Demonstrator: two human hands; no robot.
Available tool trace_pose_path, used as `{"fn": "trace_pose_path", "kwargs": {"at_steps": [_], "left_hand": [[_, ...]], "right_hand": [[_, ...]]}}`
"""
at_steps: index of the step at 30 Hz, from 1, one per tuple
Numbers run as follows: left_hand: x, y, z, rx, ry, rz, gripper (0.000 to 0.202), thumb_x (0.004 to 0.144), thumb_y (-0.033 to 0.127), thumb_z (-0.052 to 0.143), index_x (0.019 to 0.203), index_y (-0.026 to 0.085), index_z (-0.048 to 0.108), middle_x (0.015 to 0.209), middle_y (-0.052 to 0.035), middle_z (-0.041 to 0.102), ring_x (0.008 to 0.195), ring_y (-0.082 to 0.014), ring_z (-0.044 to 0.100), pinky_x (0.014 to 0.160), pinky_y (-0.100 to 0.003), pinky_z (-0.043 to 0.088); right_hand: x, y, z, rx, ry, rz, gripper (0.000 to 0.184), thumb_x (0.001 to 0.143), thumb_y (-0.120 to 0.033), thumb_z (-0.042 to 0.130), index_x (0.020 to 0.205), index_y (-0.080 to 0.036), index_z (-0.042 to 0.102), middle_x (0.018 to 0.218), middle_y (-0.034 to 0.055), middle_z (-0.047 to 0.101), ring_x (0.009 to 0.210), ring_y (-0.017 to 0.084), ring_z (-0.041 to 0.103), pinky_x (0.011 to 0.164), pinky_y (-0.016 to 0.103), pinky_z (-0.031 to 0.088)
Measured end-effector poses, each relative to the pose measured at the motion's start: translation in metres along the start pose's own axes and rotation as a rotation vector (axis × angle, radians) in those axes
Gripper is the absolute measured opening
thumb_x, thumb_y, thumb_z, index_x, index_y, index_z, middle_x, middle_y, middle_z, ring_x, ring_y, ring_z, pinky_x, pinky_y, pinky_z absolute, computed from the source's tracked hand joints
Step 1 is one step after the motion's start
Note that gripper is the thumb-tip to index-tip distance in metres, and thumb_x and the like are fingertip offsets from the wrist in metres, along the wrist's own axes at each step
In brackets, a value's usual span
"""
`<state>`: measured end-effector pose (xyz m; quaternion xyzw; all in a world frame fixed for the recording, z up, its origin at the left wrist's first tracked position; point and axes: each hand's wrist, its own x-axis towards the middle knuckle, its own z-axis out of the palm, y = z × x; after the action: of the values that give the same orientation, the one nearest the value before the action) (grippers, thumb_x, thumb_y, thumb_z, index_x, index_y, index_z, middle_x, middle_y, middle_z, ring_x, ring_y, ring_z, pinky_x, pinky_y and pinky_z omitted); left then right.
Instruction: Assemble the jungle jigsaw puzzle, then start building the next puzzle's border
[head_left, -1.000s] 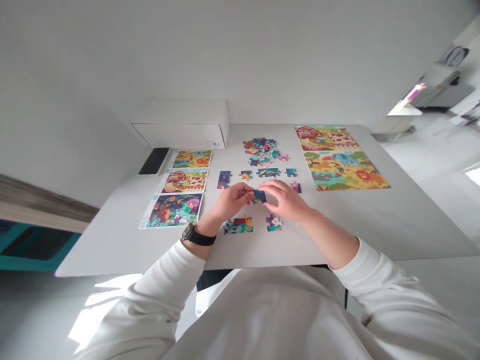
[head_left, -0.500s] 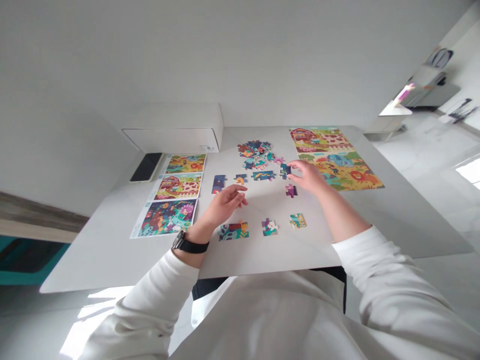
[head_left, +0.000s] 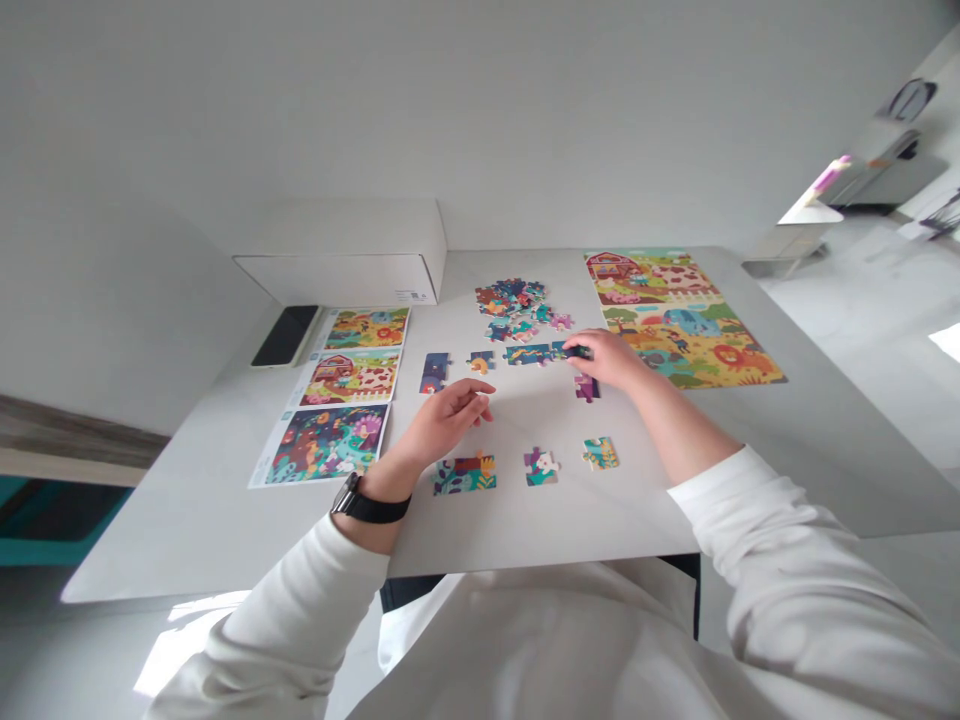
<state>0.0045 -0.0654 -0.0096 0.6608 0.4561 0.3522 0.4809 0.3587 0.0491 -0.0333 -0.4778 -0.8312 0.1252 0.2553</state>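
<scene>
My right hand has its fingertips on a dark blue puzzle piece, at the right end of a joined blue strip. My fingers partly cover that piece, so I cannot tell if it is fully locked in. Loosely bent and holding nothing, my left hand hovers between the joined dark blue pieces and the joined teal-and-red pieces. A purple piece lies just below my right hand. Nearer me are a white-rabbit piece and a yellow-leaf piece.
Loose puzzle pieces are heaped at the back. A sheet of three pictures lies left, beside a phone and a white box. Two assembled puzzles lie right. An orange-and-blue piece sits left of the strip.
My right hand has moved slightly left and down, bringing the dark blue piece against the strip's right end, where a gap was. My left hand hardly moved. The view shifted a little.
</scene>
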Motion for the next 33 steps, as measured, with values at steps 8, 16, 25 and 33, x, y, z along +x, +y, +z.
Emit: {"fn": "trace_pose_path", "kwargs": {"at_steps": [8,16,25,33], "left_hand": [[-0.001,-0.002,0.000,0.036,-0.022,0.008,0.049,0.100,0.063,0.063,0.122,0.019,0.070,0.084,-0.0046,0.077,0.075,-0.0174,0.069,0.072,-0.029,0.056],[-0.002,0.000,0.001,0.039,-0.039,-0.007,0.046,0.099,0.060,0.064,0.121,0.020,0.071,0.084,-0.0041,0.078,0.075,-0.0177,0.070,0.073,-0.029,0.056],[-0.002,-0.003,0.001,0.079,-0.064,-0.012,0.044,0.100,0.058,0.063,0.122,0.021,0.071,0.085,-0.0044,0.078,0.076,-0.0185,0.070,0.074,-0.030,0.057],[-0.003,-0.001,-0.001,0.075,-0.053,0.017,0.041,0.100,0.054,0.064,0.121,0.020,0.071,0.083,-0.0033,0.076,0.075,-0.0179,0.069,0.071,-0.029,0.054]], "right_hand": [[-0.005,0.002,-0.004,-0.046,-0.008,0.006,0.028,0.086,-0.019,0.075,0.112,-0.026,0.084,0.121,0.0094,0.083,0.115,0.033,0.075,0.107,0.050,0.056],[-0.005,0.002,-0.007,-0.024,0.022,-0.002,0.027,0.089,-0.022,0.075,0.114,-0.027,0.083,0.122,0.0073,0.084,0.116,0.033,0.075,0.108,0.051,0.056],[-0.002,-0.001,0.000,0.018,0.009,-0.008,0.027,0.088,-0.022,0.077,0.112,-0.028,0.085,0.123,0.0081,0.083,0.119,0.035,0.074,0.111,0.055,0.054],[-0.014,0.004,-0.031,0.042,0.163,0.249,0.027,0.092,-0.029,0.074,0.119,-0.026,0.081,0.113,0.0094,0.082,0.103,0.031,0.077,0.096,0.047,0.060]]}}
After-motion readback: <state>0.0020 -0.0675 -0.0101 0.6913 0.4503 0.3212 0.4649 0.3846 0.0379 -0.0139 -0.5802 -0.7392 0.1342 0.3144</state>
